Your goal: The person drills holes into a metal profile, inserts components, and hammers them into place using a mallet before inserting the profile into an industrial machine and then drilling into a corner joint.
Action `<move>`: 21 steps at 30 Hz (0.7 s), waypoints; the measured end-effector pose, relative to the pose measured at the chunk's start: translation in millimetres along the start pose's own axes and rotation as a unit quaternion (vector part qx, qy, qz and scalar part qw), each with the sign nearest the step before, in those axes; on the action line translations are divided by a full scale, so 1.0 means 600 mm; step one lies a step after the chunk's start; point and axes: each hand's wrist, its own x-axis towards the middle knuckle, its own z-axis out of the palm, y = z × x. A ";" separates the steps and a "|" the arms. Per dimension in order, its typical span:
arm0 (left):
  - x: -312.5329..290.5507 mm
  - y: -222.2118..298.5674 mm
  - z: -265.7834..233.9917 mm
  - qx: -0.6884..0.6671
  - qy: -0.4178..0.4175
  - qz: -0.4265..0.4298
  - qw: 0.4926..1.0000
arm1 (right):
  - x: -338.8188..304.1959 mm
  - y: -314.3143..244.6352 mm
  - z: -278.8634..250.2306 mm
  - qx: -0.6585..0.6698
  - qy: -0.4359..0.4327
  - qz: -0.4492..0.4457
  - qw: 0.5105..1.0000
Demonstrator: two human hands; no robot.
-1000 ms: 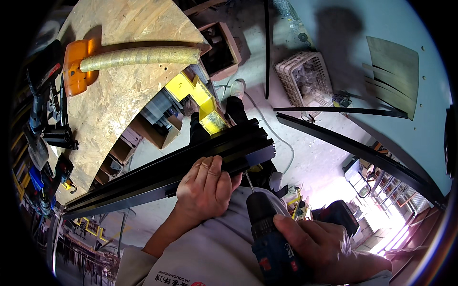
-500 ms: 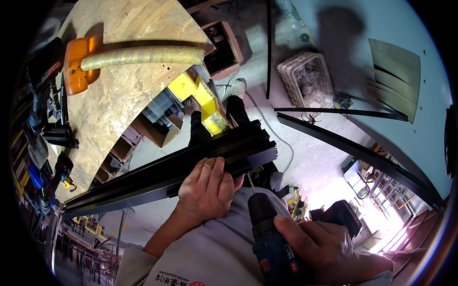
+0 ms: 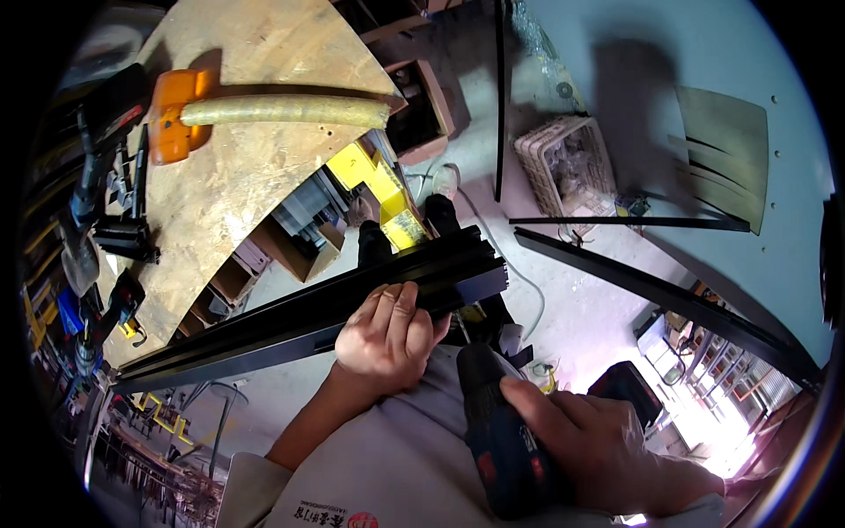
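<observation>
A bundle of long black metal profiles (image 3: 264,343) runs from the left up to the middle in front of me. My left hand (image 3: 385,339) is closed over its near edge, close to the right end; the thumb is mostly hidden behind the fingers. My right hand (image 3: 585,436) grips a dark blue cordless drill (image 3: 497,422), slightly blurred. Its chuck points away from me, and a thin bit (image 3: 464,331) reaches up to the near edge of the profiles, just right of my left fingers. I cannot tell whether the tip touches the metal.
An orange-headed mallet (image 3: 176,123) lies on the wooden board (image 3: 246,194) at the upper left, with power tools (image 3: 97,185) beyond its left edge. A white plastic crate (image 3: 537,167) stands on the floor. Black bars (image 3: 669,299) extend at the right by a pale blue panel (image 3: 739,53).
The view has shifted slightly, so the mallet and board appear farther right. The drill's chuck is a little closer to the profiles. My left hand keeps its hold.
</observation>
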 end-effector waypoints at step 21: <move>-0.046 0.081 -0.069 0.032 -0.060 -0.033 0.997 | -0.113 0.047 0.113 0.014 0.150 -0.122 0.981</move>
